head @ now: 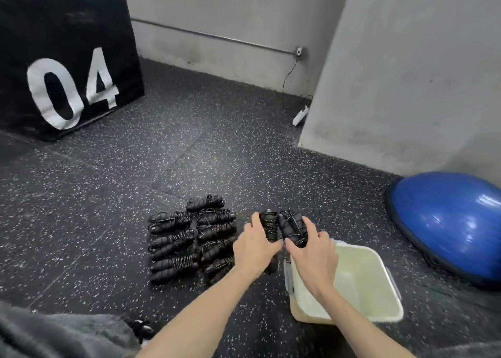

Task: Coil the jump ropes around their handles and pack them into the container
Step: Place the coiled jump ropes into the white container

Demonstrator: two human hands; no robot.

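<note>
Pale container [390, 284] with nothing inside

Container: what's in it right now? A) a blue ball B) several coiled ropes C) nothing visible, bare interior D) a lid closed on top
C: the pale container shows only its bare interior, while the coiled jump ropes lie on the floor to its left and each hand, left hand and right hand, holds a bundle above the floor.
</note>
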